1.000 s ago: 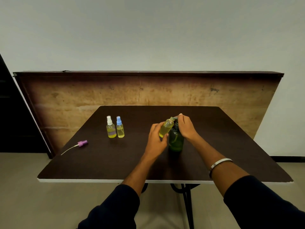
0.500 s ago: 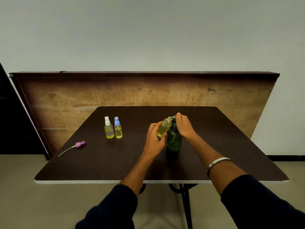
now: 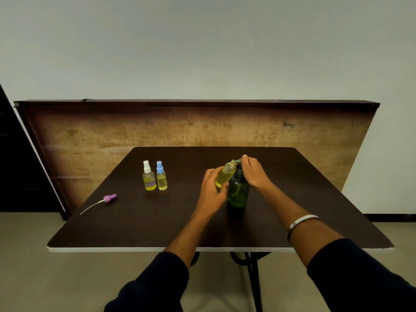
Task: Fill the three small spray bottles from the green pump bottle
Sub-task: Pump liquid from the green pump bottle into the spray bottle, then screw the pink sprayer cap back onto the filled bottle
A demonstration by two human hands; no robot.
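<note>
Left hand (image 3: 210,192) gripped a clear, capless spray bottle (image 3: 225,174) of yellow liquid, tilted against the spout; right hand (image 3: 253,172) pinched the pump atop the translucent green pump bottle (image 3: 238,194), mid-desk (image 3: 315,199).

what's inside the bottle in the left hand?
Yellow-green liquid fills most of the tilted, uncapped spray bottle gripped by the left hand. Its mouth meets the pump spout under the right hand; fingers cover its lower end, so the exact level can't be read.
</note>
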